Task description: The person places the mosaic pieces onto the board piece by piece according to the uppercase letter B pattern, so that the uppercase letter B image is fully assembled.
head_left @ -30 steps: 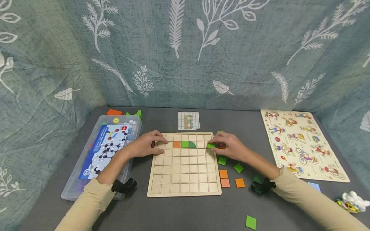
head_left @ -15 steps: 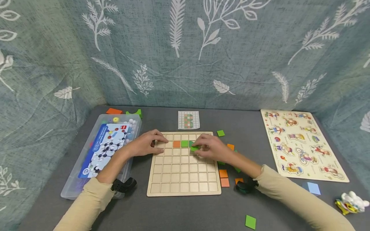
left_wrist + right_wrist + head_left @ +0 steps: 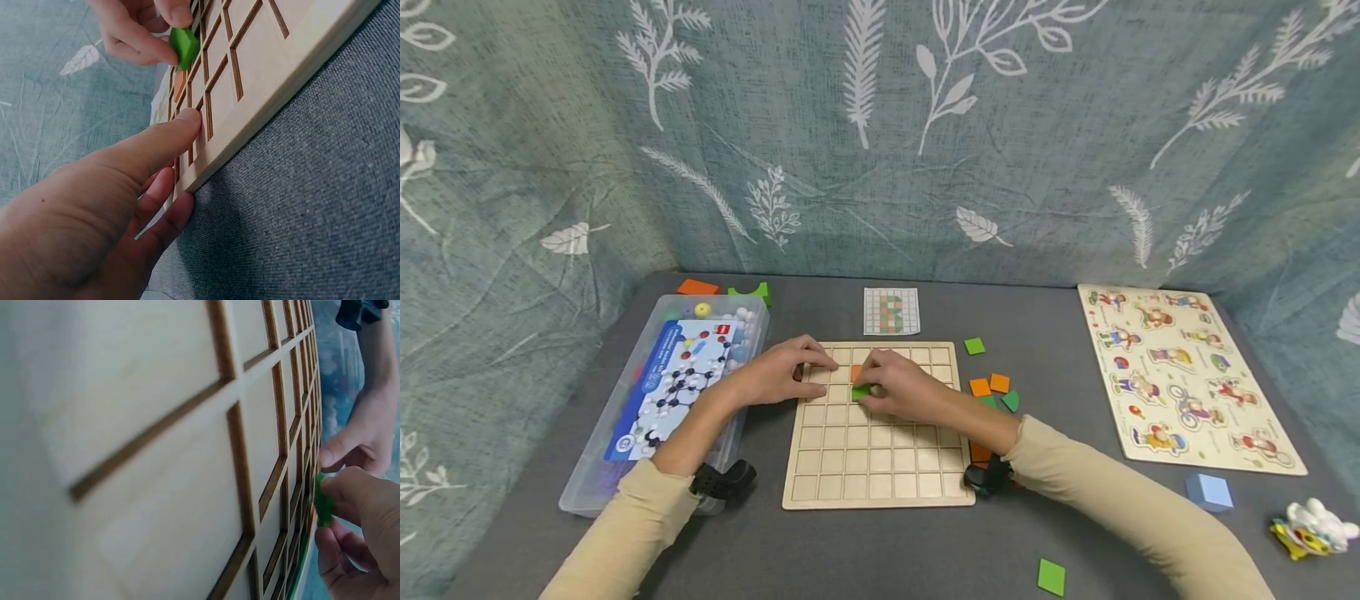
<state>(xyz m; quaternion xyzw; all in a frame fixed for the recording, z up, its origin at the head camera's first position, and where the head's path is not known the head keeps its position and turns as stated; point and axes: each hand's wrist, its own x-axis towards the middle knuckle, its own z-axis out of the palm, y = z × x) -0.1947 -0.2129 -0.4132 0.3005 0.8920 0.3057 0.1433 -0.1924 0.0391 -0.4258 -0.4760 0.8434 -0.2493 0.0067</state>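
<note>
My right hand (image 3: 898,387) pinches a light green square tile (image 3: 859,392) between thumb and fingers over the wooden grid board (image 3: 880,461). In the left wrist view the green tile (image 3: 184,49) is tilted, close above the cells. An orange tile (image 3: 855,372) lies in a cell just behind it, partly covered by the fingers. The other tiles in that row are hidden by my right hand. At the board's far left my left hand (image 3: 778,372) rests with its thumb (image 3: 187,117) on the grid and other fingertips (image 3: 185,203) at the edge.
A printed pattern card (image 3: 891,312) lies behind the board. Loose orange tiles (image 3: 999,382) and green tiles (image 3: 974,346) lie to its right. A clear plastic box (image 3: 576,492) stands left; a picture puzzle board (image 3: 1150,392), blue cube (image 3: 1210,492) and small toy figure (image 3: 1311,529) are at right.
My right hand has carried the green tile leftward across the board, from its right edge to beside the orange tile. The left hand has stayed in place.
</note>
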